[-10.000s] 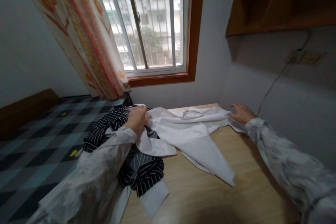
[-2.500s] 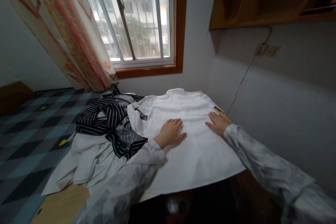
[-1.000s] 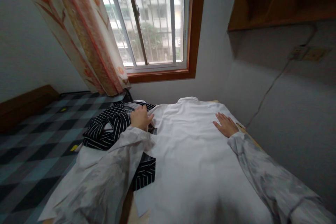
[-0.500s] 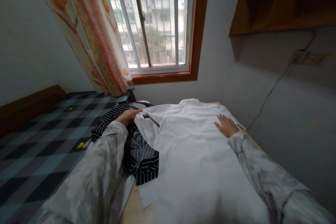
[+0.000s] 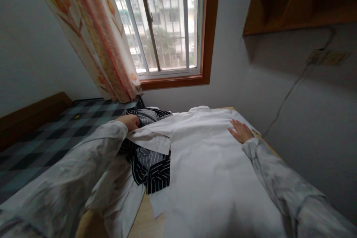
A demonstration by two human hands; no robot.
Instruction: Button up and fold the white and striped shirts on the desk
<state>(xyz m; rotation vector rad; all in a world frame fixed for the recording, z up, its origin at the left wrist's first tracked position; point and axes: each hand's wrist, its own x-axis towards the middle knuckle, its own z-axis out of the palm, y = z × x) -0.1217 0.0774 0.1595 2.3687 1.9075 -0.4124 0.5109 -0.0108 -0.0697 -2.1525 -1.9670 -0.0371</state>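
Observation:
A white shirt (image 5: 206, 163) lies spread flat on a wooden table (image 5: 139, 227), collar toward the window. My left hand (image 5: 129, 121) is closed on the end of the shirt's left sleeve (image 5: 153, 137), stretched out sideways over a black-and-white striped garment (image 5: 152, 165). My right hand (image 5: 240, 132) lies flat with fingers spread on the shirt's right shoulder area, near the wall.
Another pale garment (image 5: 122, 197) lies under the striped one at the table's left edge. A bed with a checked cover (image 5: 55, 134) is at left. A window (image 5: 164, 22), a flowered curtain (image 5: 95, 33), a wall shelf (image 5: 301, 0) and a hanging cable (image 5: 287, 93) surround the table.
The shirt went from crumpled to spread flat. Over the last second my left hand took the left sleeve and drew it out leftward; my right hand stayed pressed on the shirt.

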